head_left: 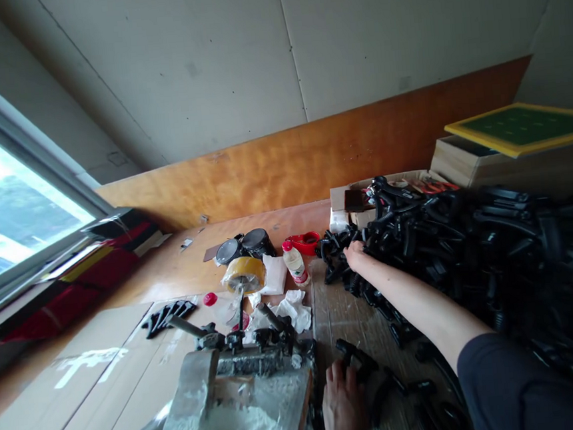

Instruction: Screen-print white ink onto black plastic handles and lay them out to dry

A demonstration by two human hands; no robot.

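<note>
My right hand (354, 256) reaches to the near-left edge of a large heap of black curved parts (433, 229). Its fingers are closed in among the parts, and what they pinch is hard to make out. Lower down, my left hand (341, 397) has its fingers bent around the near end of a single black curved part (359, 359) just above the wooden board (335, 311). Left of that hand is a frame smeared with pale paste (244, 419), with a grey scraper-like block (191, 390) resting in it and metal clamps (258, 344) along its far edge.
Beyond the frame are a yellow tape roll (244, 272), a bottle with a red cap (295, 264), crumpled tissue (295, 310) and dark round tins (257, 243). Several black parts (167, 316) lie in a row on cardboard (94, 366). A green yellow-rimmed screen (534, 125) tops a box (472, 162).
</note>
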